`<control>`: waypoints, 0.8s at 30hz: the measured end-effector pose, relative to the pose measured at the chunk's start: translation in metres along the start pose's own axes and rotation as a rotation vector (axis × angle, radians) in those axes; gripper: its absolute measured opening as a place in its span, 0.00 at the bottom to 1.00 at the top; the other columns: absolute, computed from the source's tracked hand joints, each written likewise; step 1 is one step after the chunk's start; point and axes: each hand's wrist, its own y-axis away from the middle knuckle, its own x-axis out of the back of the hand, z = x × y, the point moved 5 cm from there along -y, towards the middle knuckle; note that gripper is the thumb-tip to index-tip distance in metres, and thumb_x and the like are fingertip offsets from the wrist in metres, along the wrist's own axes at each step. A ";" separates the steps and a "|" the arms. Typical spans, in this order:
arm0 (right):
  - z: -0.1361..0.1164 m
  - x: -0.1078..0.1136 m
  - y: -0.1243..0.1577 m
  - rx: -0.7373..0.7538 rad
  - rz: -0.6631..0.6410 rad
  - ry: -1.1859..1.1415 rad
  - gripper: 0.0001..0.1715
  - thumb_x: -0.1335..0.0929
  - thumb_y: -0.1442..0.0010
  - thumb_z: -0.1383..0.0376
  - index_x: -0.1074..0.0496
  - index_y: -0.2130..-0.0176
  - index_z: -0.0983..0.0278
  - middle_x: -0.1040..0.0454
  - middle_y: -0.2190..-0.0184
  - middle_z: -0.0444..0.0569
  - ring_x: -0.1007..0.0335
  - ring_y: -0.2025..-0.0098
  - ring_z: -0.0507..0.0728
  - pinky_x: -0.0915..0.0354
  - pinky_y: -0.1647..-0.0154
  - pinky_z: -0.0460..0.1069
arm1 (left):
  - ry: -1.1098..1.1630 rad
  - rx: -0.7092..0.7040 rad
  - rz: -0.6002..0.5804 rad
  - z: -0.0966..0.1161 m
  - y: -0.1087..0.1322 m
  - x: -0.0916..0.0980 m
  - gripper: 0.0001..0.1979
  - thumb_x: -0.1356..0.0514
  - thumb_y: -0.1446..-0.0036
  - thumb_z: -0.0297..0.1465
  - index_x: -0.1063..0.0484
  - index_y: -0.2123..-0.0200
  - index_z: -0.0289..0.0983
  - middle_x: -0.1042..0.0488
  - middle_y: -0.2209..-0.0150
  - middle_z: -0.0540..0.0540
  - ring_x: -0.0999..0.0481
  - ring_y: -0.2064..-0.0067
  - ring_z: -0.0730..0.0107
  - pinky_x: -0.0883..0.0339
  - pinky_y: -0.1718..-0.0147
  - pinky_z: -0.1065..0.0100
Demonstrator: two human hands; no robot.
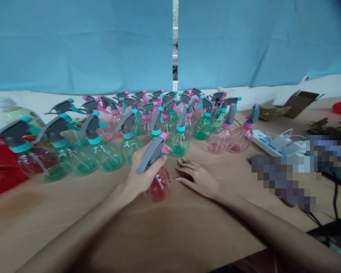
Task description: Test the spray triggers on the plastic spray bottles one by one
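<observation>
My left hand (140,168) is wrapped round the neck of a pink spray bottle (158,186) with a grey and pink trigger head. Its clear round body shows below my fingers, close to the tabletop; whether it touches the wood I cannot tell. To the right of that bottle, my right hand (200,178) rests low over the table with its fingers spread and nothing in them. Just beyond both hands stands a green spray bottle (179,143) with a turquoise collar. Two pink spray bottles, one of them a pink bottle (218,139), stand further right.
Several more green and pink spray bottles line the table (110,235) at the back and left. A red plastic bag (2,167) lies at the left edge. On the right are a white power strip (268,142) with plugs and an open cardboard box (297,104).
</observation>
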 end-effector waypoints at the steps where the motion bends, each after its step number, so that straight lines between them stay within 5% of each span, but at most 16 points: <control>1: 0.000 0.000 0.000 0.000 -0.004 0.001 0.27 0.39 0.39 0.52 0.32 0.47 0.66 0.33 0.45 0.55 0.45 0.39 0.60 0.49 0.37 0.57 | 0.005 0.000 0.000 0.001 0.000 0.001 0.05 0.43 0.47 0.33 0.30 0.65 0.40 0.31 0.79 0.52 0.32 0.75 0.70 0.41 0.80 0.70; 7: 0.001 0.000 0.000 0.004 -0.004 -0.006 0.26 0.39 0.38 0.52 0.33 0.47 0.63 0.33 0.45 0.53 0.44 0.40 0.60 0.48 0.38 0.59 | 0.029 -0.003 -0.007 0.004 0.002 0.003 0.04 0.43 0.47 0.32 0.32 0.73 0.39 0.33 0.80 0.53 0.33 0.75 0.72 0.43 0.81 0.71; 24: 0.002 0.000 0.000 -0.001 -0.003 -0.014 0.27 0.39 0.39 0.51 0.33 0.47 0.63 0.34 0.44 0.53 0.45 0.39 0.60 0.48 0.38 0.59 | 0.059 0.009 -0.030 0.003 0.001 0.003 0.04 0.44 0.47 0.32 0.33 0.73 0.39 0.34 0.79 0.53 0.35 0.77 0.74 0.42 0.80 0.71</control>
